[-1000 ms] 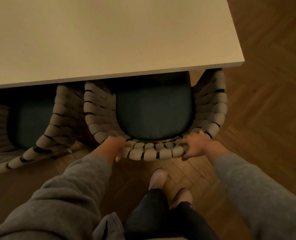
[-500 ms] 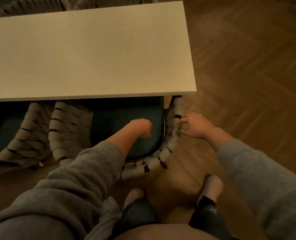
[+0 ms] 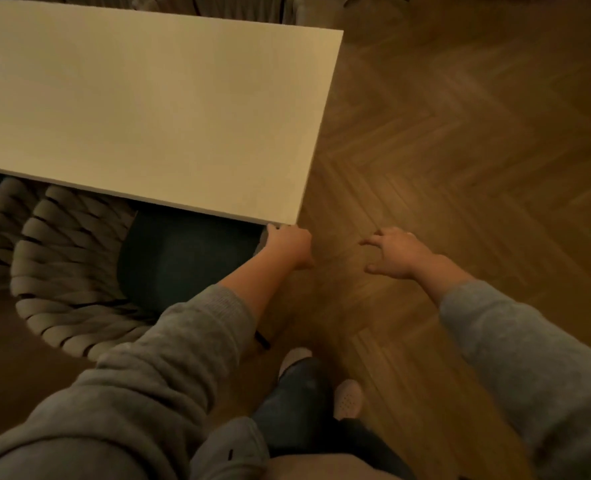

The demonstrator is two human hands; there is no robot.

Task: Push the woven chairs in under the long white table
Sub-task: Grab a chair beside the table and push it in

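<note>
Herringbone floor (image 3: 460, 150); both hands now off chair (image 3: 79, 271) by table (image 3: 148, 109) corner: left hand (image 3: 289, 245) curled there, grip unclear, right hand (image 3: 396, 252) spread, empty; chair seems done.

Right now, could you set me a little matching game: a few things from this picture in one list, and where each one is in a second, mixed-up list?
Things:
1. left hand
2. right hand
3. seat cushion
4. shoe

Places:
A. flat on the wooden floor, beside a dark trouser leg
B. at the near corner of the table
C. spread open above bare floor, touching nothing
D. inside the woven chair, partly under the table edge

Pairs: 1-B, 2-C, 3-D, 4-A
</note>
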